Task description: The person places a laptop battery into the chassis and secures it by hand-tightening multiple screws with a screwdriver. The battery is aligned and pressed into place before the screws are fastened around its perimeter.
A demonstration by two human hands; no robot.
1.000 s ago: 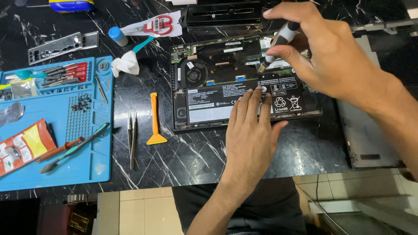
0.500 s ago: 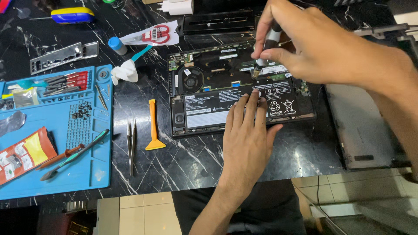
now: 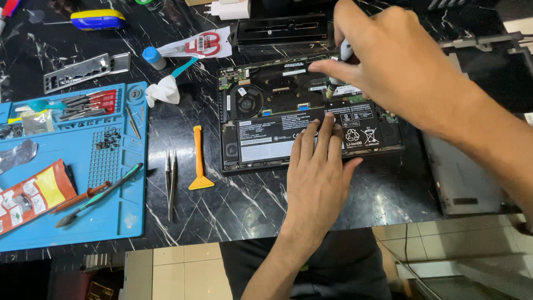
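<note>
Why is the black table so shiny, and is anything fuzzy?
Head view: overhead light glares off the glossy marble table as pale patches beside the opened laptop; the right hand, holding a screwdriver, looks slightly soft, close to the camera; the left hand on the battery and the blue mat are sharp.

On the black marbled tabletop [image 3: 250,200] to my left lies a blue work mat [image 3: 119,222] carrying a rack of screwdriver bits [image 3: 89,103], a cluster of tiny screws [image 3: 111,139], an orange packet [image 3: 30,194] and a green-handled tool [image 3: 100,194]. Just beside the mat lie tweezers [image 3: 171,183] and an orange plastic pry tool [image 3: 199,158]. Farther back sit a white tube with a blue cap [image 3: 189,45], a metal bracket [image 3: 86,71] and a white charger [image 3: 230,8].
</note>
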